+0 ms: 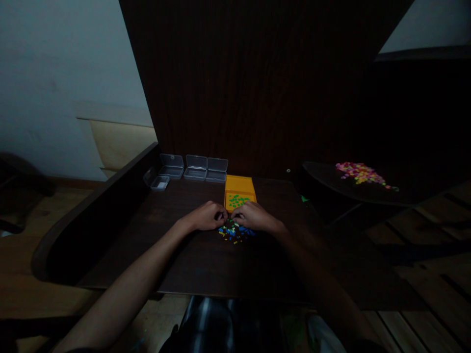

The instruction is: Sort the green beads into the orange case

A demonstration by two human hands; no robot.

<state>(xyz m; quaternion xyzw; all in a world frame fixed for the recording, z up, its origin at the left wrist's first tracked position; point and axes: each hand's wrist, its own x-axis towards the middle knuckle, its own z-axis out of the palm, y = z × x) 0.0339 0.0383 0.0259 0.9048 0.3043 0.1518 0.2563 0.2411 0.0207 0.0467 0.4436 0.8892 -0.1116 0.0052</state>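
A small heap of mixed coloured beads point(235, 232) lies on the dark wooden table point(191, 260). My left hand point(206, 216) and my right hand point(253, 216) rest side by side on the heap's far edge, fingers curled down into the beads. Whether either hand pinches a bead is hidden by the fingers. Just beyond my hands sits an open orange box point(239, 187) with several green beads point(237, 200) inside it.
Clear plastic boxes point(206, 168) stand open along the table's back edge, with a smaller one point(160, 183) at the left. A second pile of pink and yellow beads point(359, 173) lies on a dark surface to the right. A tall dark wooden panel point(257, 83) rises behind.
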